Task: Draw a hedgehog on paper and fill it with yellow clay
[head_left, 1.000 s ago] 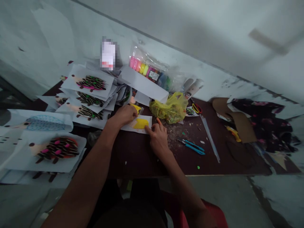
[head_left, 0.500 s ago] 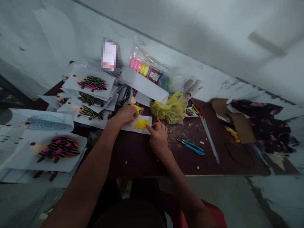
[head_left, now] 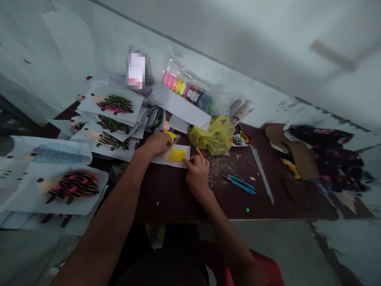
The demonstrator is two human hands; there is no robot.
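Observation:
A small white paper lies on the dark table, a patch of yellow modelling clay spread over a drawing on it. My left hand rests on the paper's left end with its fingers curled; whatever lies under the fingertips is hidden. From the right, one finger of my right hand touches the lower right edge of the yellow patch, the other fingers folded in. An orange stick pokes out above those folded fingers, its lower part hidden. Behind my left hand sits a yellow packet.
Hedgehog pictures are stacked at left, with more in front. At the back are a clay pack and a yellow plastic bag. Blue-handled snips, scissors, clear sticks and cardboard lie right.
My right hand has shifted very slightly left along the paper's edge. My left hand stays where it was.

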